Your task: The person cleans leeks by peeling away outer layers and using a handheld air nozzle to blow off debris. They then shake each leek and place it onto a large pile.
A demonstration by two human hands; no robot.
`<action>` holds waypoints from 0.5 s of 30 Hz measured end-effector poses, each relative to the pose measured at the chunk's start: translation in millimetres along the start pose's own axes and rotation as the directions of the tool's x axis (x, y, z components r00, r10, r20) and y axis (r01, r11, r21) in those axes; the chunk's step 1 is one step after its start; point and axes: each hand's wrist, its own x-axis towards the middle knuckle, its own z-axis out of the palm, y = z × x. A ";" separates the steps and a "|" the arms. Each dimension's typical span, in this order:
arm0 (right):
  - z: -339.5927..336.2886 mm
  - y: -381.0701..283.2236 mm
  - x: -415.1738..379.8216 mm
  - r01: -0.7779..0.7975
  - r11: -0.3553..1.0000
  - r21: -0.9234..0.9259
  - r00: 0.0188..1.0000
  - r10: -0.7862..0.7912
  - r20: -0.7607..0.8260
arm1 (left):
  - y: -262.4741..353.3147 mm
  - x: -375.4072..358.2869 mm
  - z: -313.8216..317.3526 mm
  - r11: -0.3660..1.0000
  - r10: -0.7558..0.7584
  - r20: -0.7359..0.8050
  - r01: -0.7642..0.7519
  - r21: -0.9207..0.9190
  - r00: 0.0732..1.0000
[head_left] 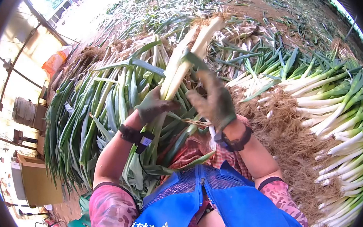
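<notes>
left hand (153,107): gloved, closed around the lower white shaft of the leek (186,60); grip firm, thumb over the top.
right hand (215,100): gloved, fingers pinched on a green outer leaf (194,61) higher up the stalk; fingers together on the leaf, not on the shaft.
leek position: held up in front of the chest, root end (214,19) pointing away and upward, green tops trailing down over the blue apron (205,201).
surroundings: unpeeled pile (87,108) to the left; cleaned stalks (338,101) in rows to the right; stripped roots and skins (286,139) between.
recommended handling: keep the left hand steady near the base and draw the leaf along the stalk's length.
risk: judged, a sideways pull may snap the white shaft.
</notes>
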 end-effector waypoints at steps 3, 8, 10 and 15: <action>0.4 14.1 -0.8 -0.118 0.934 -0.338 0.970 0.037 -0.238 | 10.7 -9.2 12.8 0.998 -0.027 -0.016 0.028 0.050 1.000; -11.3 26.2 12.9 -0.533 0.845 -0.056 0.837 0.535 0.114 | 5.8 -19.0 32.3 0.985 -0.002 -0.006 0.003 0.173 1.000; -25.4 43.8 4.0 -0.362 0.930 0.062 0.930 0.357 0.084 | 3.0 -21.0 25.7 0.993 -0.080 0.056 0.074 0.093 0.995; -28.7 111.8 -0.8 -0.402 0.883 -0.245 0.915 0.378 -0.137 | 18.3 -31.5 28.4 0.984 -0.048 0.324 0.100 -0.145 0.945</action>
